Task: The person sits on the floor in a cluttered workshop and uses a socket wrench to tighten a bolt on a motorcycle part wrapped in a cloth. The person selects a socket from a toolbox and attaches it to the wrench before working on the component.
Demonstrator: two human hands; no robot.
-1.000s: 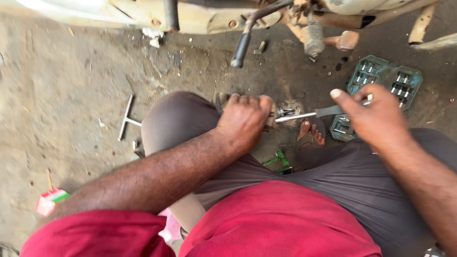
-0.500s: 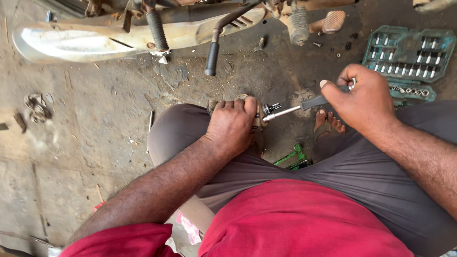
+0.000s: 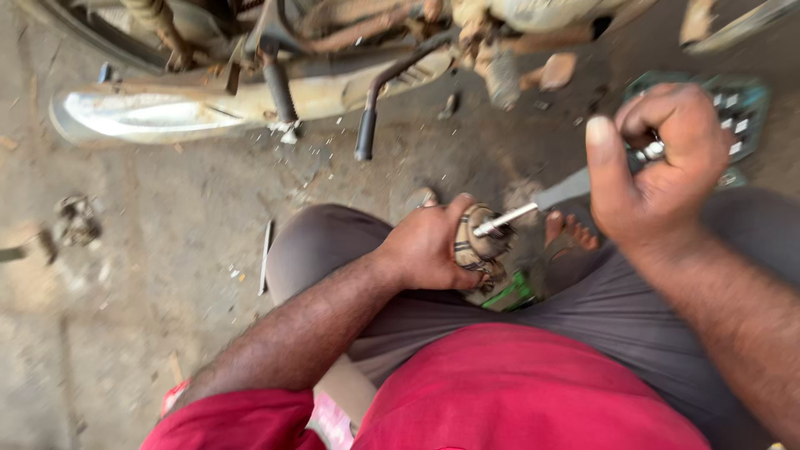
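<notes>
My left hand (image 3: 427, 247) grips a round, dirty metal engine part (image 3: 481, 242) held just above my knees. My right hand (image 3: 658, 162) is closed around the handle of a long metal wrench (image 3: 533, 207), thumb pointing up. The wrench's tip rests against the top of the round part. I am squatting, with grey trousers (image 3: 600, 308) and a red shirt (image 3: 517, 392) filling the lower view. My bare toes (image 3: 569, 232) show on the ground behind the wrench.
A motorcycle lies across the top, with its chrome exhaust pipe (image 3: 167, 108) at left and a kick lever (image 3: 367, 133) hanging down. A green socket tray (image 3: 733, 100) sits at the right. A small metal piece (image 3: 75, 218) and a thin rod (image 3: 266, 254) lie on the dirt floor.
The view has moved closer and tilted. My right hand has lifted and swung the wrench handle up to the right. My left hand now shows the round part in its grip.
</notes>
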